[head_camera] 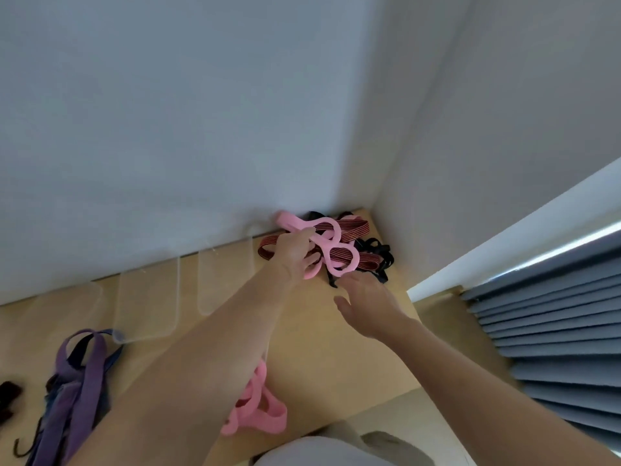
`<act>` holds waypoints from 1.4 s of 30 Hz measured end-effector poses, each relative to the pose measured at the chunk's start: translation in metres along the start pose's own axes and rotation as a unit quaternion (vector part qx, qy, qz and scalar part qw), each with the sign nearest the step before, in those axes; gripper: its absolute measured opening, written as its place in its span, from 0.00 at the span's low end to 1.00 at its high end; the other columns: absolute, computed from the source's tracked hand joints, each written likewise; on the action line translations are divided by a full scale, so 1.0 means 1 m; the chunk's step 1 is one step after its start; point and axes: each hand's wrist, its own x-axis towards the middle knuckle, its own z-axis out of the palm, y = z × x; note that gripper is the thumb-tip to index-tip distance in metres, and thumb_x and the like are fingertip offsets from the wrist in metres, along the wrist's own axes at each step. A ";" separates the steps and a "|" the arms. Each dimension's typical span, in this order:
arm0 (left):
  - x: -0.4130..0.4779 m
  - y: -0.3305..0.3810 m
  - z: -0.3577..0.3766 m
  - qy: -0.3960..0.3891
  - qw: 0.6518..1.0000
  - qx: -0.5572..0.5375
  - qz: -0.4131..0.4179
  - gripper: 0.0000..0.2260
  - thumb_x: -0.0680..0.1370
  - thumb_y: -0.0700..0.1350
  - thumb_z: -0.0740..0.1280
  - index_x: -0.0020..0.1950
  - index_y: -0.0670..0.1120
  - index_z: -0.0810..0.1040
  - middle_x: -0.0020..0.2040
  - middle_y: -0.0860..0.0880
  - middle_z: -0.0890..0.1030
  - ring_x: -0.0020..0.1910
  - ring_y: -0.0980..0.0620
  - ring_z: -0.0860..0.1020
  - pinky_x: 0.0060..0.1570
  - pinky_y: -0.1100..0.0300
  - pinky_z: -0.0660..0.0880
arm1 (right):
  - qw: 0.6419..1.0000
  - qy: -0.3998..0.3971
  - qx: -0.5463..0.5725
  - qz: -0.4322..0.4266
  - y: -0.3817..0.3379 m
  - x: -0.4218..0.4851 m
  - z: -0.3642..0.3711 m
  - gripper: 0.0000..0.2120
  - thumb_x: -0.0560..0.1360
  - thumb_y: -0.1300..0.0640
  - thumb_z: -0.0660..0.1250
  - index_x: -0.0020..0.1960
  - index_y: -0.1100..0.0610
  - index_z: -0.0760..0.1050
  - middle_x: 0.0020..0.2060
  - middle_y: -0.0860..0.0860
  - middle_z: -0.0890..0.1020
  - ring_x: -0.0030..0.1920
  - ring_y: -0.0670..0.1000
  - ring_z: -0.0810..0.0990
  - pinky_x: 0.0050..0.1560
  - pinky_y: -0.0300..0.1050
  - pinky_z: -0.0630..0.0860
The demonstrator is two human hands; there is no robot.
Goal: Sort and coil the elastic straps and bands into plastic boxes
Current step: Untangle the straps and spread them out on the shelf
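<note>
In the far corner of the surface (336, 358), against the wall, lies a tangle in which we see a pink band (331, 244), flat and soft-looking, shaped as a chain of joined loops. It sits on top of red-and-black striped bands (353, 227) and thin black straps (381, 255). The left hand (293, 255) grips the pink band, its fingers (304, 234) curled round one stretch of it while the loops hang off to the right. The right hand (368, 297) is just beside the pile, thumb spread away from the palm and fingers reaching out straight towards the black straps. We cannot tell whether the fingertips touch them. Clear plastic boxes (148, 307) stand in a row along the wall to the left of the pile, and through their walls we see only wood and wall. Nearer to us, a pink pile (265, 415) of the same looped kind lies on the surface, partly hidden under the left forearm. Purple straps (87, 368) lie at lower left, running out of view at the bottom edge. A dark thing at the left edge is cut off, and we cannot make it out.
</note>
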 end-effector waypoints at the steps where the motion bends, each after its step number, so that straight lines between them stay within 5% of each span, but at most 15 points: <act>1: 0.007 0.001 0.000 0.002 1.000 -0.005 -0.010 0.12 0.80 0.43 0.69 0.64 0.44 0.79 0.59 0.43 0.82 0.53 0.45 0.81 0.59 0.46 0.79 | 1.000 0.000 0.007 0.004 0.000 0.006 -0.001 0.19 0.82 0.49 0.62 0.70 0.55 0.73 0.68 0.50 0.75 0.67 0.53 0.71 0.63 0.50 0.73; 9: 0.032 0.017 0.000 0.048 0.993 -0.045 -0.094 0.03 0.80 0.42 0.67 0.49 0.43 0.77 0.41 0.46 0.80 0.37 0.49 0.78 0.31 0.57 0.78 | 0.998 -0.027 0.053 -0.012 -0.007 0.029 0.008 0.19 0.82 0.49 0.62 0.71 0.52 0.72 0.66 0.50 0.74 0.67 0.53 0.70 0.64 0.50 0.73; 16: 0.033 0.022 0.016 0.069 0.991 -0.007 -0.118 0.05 0.77 0.43 0.71 0.51 0.47 0.78 0.44 0.47 0.81 0.42 0.48 0.79 0.39 0.53 0.74 | 0.996 -0.034 0.072 -0.046 0.000 0.038 0.001 0.18 0.81 0.51 0.63 0.70 0.53 0.73 0.66 0.50 0.75 0.66 0.52 0.70 0.65 0.51 0.72; 20: 0.029 0.022 0.026 0.045 0.994 0.035 -0.094 0.16 0.62 0.32 0.71 0.47 0.45 0.79 0.46 0.46 0.81 0.45 0.49 0.78 0.38 0.58 0.73 | 0.995 -0.025 0.071 -0.071 0.008 0.041 -0.008 0.13 0.81 0.53 0.63 0.62 0.56 0.77 0.59 0.51 0.78 0.61 0.54 0.74 0.58 0.51 0.75; 27: 0.007 0.016 0.027 0.023 0.998 -0.007 -0.062 0.08 0.71 0.37 0.72 0.47 0.48 0.81 0.37 0.50 0.81 0.34 0.53 0.76 0.47 0.57 0.72 | 0.994 -0.006 0.085 -0.068 0.021 0.044 -0.017 0.10 0.80 0.55 0.61 0.52 0.57 0.80 0.52 0.52 0.79 0.53 0.56 0.77 0.46 0.50 0.76; 32: -0.007 0.019 0.012 -0.028 0.995 -0.059 0.079 0.10 0.81 0.41 0.69 0.62 0.40 0.81 0.47 0.43 0.83 0.43 0.47 0.82 0.51 0.53 0.77 | 0.993 0.057 0.091 -0.053 0.027 0.047 -0.013 0.11 0.81 0.55 0.60 0.47 0.56 0.80 0.45 0.51 0.80 0.46 0.55 0.79 0.41 0.48 0.75; 36: -0.029 0.024 -0.011 -0.006 0.989 -0.054 0.140 0.11 0.81 0.42 0.70 0.60 0.37 0.80 0.50 0.40 0.82 0.45 0.46 0.83 0.46 0.53 0.82 | 0.981 0.130 0.135 -0.041 0.032 0.049 -0.009 0.06 0.77 0.57 0.65 0.47 0.57 0.80 0.42 0.50 0.78 0.45 0.56 0.78 0.41 0.48 0.74; 40: -0.055 0.017 -0.032 0.044 0.982 -0.004 0.182 0.09 0.82 0.43 0.68 0.59 0.39 0.80 0.52 0.41 0.85 0.48 0.45 0.83 0.50 0.49 0.80 | 0.979 0.158 0.113 -0.065 0.031 0.061 -0.007 0.14 0.74 0.56 0.71 0.57 0.59 0.80 0.55 0.55 0.80 0.55 0.61 0.76 0.51 0.55 0.75; 42: -0.067 0.007 -0.038 0.068 0.981 -0.001 0.181 0.08 0.82 0.43 0.68 0.59 0.40 0.80 0.50 0.43 0.85 0.46 0.46 0.83 0.43 0.54 0.81 | 0.984 0.142 0.080 -0.068 0.028 0.070 -0.006 0.18 0.75 0.49 0.70 0.63 0.53 0.77 0.65 0.52 0.76 0.65 0.59 0.73 0.58 0.57 0.73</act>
